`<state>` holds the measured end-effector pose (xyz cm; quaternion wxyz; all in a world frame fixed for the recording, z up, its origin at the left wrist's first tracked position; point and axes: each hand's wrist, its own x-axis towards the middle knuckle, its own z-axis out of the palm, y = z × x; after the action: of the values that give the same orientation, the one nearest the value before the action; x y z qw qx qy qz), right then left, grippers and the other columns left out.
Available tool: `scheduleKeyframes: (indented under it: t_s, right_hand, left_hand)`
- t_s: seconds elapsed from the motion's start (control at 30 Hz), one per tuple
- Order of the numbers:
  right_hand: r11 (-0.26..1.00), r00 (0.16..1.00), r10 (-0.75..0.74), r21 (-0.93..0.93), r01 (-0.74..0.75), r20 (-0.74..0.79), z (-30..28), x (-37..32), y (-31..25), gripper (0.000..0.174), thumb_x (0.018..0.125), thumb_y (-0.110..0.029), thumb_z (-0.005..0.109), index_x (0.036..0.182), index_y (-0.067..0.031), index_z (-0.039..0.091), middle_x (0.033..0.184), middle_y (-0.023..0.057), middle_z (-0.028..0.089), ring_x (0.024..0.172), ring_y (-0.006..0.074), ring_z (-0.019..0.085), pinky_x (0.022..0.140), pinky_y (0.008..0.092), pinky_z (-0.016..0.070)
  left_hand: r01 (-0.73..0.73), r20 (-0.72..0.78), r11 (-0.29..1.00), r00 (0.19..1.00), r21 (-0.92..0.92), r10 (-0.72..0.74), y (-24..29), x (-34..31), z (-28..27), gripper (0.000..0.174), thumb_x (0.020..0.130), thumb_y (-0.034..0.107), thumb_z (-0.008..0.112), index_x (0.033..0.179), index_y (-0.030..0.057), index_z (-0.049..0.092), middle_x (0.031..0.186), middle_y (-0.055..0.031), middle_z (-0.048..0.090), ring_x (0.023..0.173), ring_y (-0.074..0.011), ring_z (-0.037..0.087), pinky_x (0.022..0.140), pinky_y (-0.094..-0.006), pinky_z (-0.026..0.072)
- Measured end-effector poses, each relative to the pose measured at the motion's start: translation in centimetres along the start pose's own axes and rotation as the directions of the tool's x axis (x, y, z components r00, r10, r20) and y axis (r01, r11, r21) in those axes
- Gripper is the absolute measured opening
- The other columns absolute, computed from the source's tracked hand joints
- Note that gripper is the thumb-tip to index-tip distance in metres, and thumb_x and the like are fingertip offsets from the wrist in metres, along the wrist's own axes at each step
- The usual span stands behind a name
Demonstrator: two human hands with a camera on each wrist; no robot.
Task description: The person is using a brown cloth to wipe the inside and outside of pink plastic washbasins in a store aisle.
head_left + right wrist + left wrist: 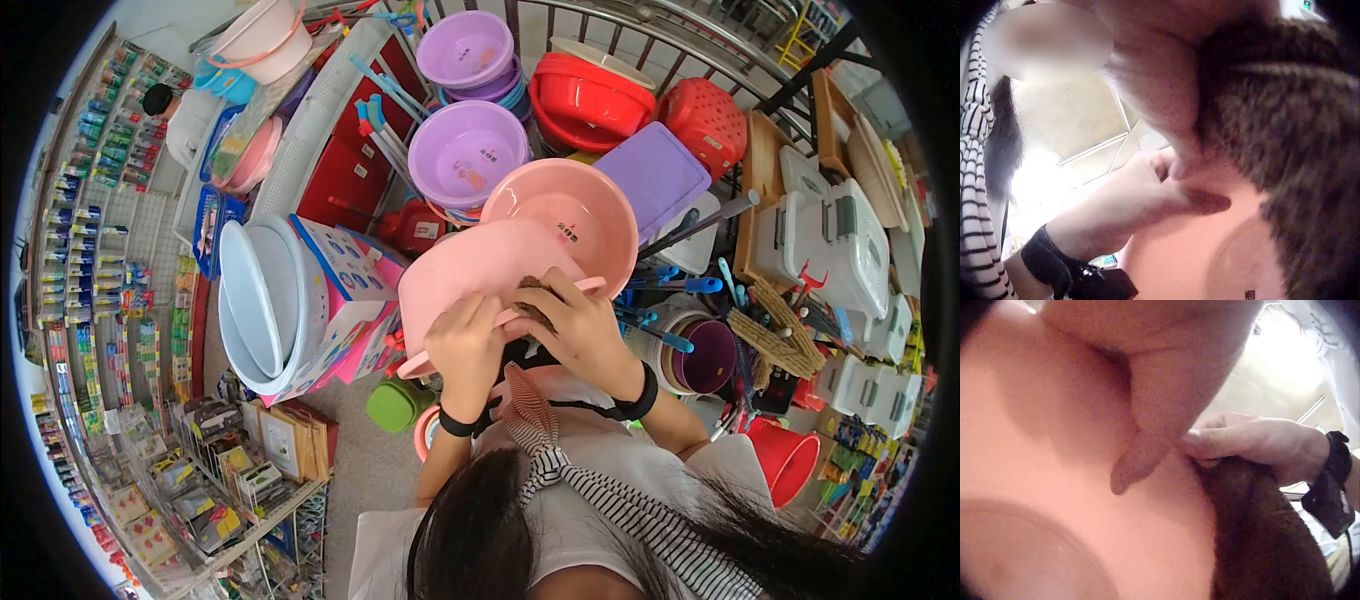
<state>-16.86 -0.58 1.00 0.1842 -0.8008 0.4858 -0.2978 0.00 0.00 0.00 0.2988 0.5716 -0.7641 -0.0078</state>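
A pink plastic basin (470, 262) is held tilted in front of the person's body, its underside facing away. My left hand (463, 348) grips its near rim, with the thumb lying along the inner wall in the right wrist view. Close to it at the same rim, my right hand (578, 325) holds a brown fuzzy cloth (535, 300). The cloth (1260, 531) hangs over the basin's edge in the left wrist view. In the right wrist view the cloth (1310, 137) covers part of the basin.
Just beyond stands another pink basin (585, 215), with stacked purple basins (470, 155) and red basins (590, 100) behind. Pale blue tubs (262, 300) stand at left, near a green container (398, 403). Mop handles, brushes and storage boxes (830, 240) crowd the right. Shelves line the left.
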Motion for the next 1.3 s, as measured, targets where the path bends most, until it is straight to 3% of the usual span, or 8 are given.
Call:
scheduleKeyframes:
  t_s: [0.2, 0.37, 0.57, 0.67, 0.8, 0.9, 1.03, 1.3]
  right_hand:
    - [0.986, 0.993, 0.116, 0.121, -0.111, -0.029, -1.2, 0.5, 3.3, 0.024, 0.084, -0.021, 0.067, 0.103, -0.0077, 0.061, 0.1, 0.0058, 0.059, 0.073, 0.0292, 0.064, 0.06, 0.0388, 0.0523]
    - [0.995, 0.992, 0.082, 0.067, -0.075, -0.101, -0.5, 0.9, 1.3, 0.024, 0.083, -0.02, 0.067, 0.103, -0.0076, 0.061, 0.101, 0.0063, 0.059, 0.075, 0.0281, 0.064, 0.06, 0.038, 0.0524]
    - [0.984, 0.993, -0.119, 0.134, 0.117, 0.007, -0.3, 1.1, -2.1, 0.028, 0.084, -0.023, 0.067, 0.104, -0.0066, 0.059, 0.092, 0.01, 0.054, 0.073, 0.0269, 0.063, 0.06, 0.0375, 0.0516]
    - [0.917, 0.998, -0.023, 0.398, 0.001, 0.051, -1.6, 1.5, 0.2, 0.028, 0.088, -0.019, 0.065, 0.107, -0.0014, 0.054, 0.094, 0.0147, 0.055, 0.076, 0.0366, 0.06, 0.065, 0.0417, 0.0468]
    - [0.863, 0.974, 0.228, 0.466, -0.195, -0.014, -2.1, 1.5, 0.2, 0.022, 0.089, -0.012, 0.065, 0.105, -0.0037, 0.053, 0.094, 0.0157, 0.053, 0.085, 0.0326, 0.058, 0.071, 0.0391, 0.0446]
    - [0.923, 0.985, 0.102, 0.383, -0.042, -0.14, -2.1, 1.9, 0.8, 0.021, 0.089, -0.012, 0.065, 0.106, -0.0041, 0.054, 0.103, 0.0158, 0.051, 0.094, 0.0315, 0.056, 0.077, 0.0395, 0.0437]
    - [0.93, 0.996, 0.068, 0.364, -0.044, -0.054, -3.1, 1.3, -0.1, 0.02, 0.087, -0.006, 0.063, 0.107, -0.0035, 0.059, 0.114, 0.016, 0.046, 0.102, 0.0333, 0.054, 0.086, 0.04, 0.0433]
    - [0.894, 0.988, -0.082, 0.429, 0.13, -0.129, -3.1, 1.3, -2.2, 0.027, 0.082, -0.001, 0.063, 0.109, -0.0039, 0.06, 0.119, 0.0127, 0.049, 0.089, 0.0298, 0.063, 0.073, 0.0368, 0.0512]
  left_hand:
    - [0.242, -0.174, 0.938, 0.941, -0.249, -0.289, -1.8, 0.0, -2.0, 0.019, 0.063, -0.005, 0.065, 0.06, 0.0019, 0.047, 0.058, -0.0123, 0.044, 0.048, -0.0265, 0.042, 0.047, -0.0326, 0.0333]
    - [0.196, -0.203, 0.96, 0.95, -0.199, -0.236, -1.5, -0.1, -1.4, 0.019, 0.061, -0.003, 0.065, 0.06, 0.0014, 0.046, 0.059, -0.0125, 0.044, 0.051, -0.0271, 0.045, 0.048, -0.0338, 0.0338]
    - [0.082, -0.141, 0.991, 0.985, -0.109, -0.097, 0.0, 0.0, -1.0, 0.016, 0.059, -0.004, 0.062, 0.06, 0.001, 0.048, 0.058, -0.0123, 0.044, 0.052, -0.0271, 0.047, 0.047, -0.0357, 0.0329]
    - [0.162, -0.171, 0.973, 0.967, -0.163, -0.19, -0.9, -0.8, -0.9, 0.015, 0.059, -0.005, 0.063, 0.059, 0.0013, 0.049, 0.058, -0.0116, 0.044, 0.05, -0.0257, 0.046, 0.046, -0.0341, 0.0325]
    - [0.227, -0.177, 0.963, 0.952, -0.147, -0.251, -0.9, -0.6, -1.4, 0.016, 0.059, -0.003, 0.064, 0.061, 0.0036, 0.049, 0.06, -0.0104, 0.046, 0.053, -0.0276, 0.05, 0.047, -0.0375, 0.035]
    - [0.236, -0.198, 0.957, 0.943, -0.167, -0.267, -0.8, -0.6, -1.5, 0.016, 0.06, -0.004, 0.063, 0.061, 0.0025, 0.048, 0.06, -0.011, 0.046, 0.052, -0.0277, 0.049, 0.047, -0.0369, 0.0344]
    - [0.251, -0.17, 0.948, 0.943, -0.198, -0.285, -0.9, -0.9, -1.6, 0.017, 0.06, -0.004, 0.064, 0.062, 0.002, 0.048, 0.061, -0.0114, 0.046, 0.052, -0.0282, 0.049, 0.047, -0.0368, 0.0347]
    - [0.158, -0.113, 0.98, 0.979, -0.12, -0.172, -0.1, -0.9, -1.5, 0.02, 0.06, 0.001, 0.067, 0.063, 0.0028, 0.047, 0.063, -0.0115, 0.044, 0.053, -0.029, 0.049, 0.048, -0.038, 0.0358]
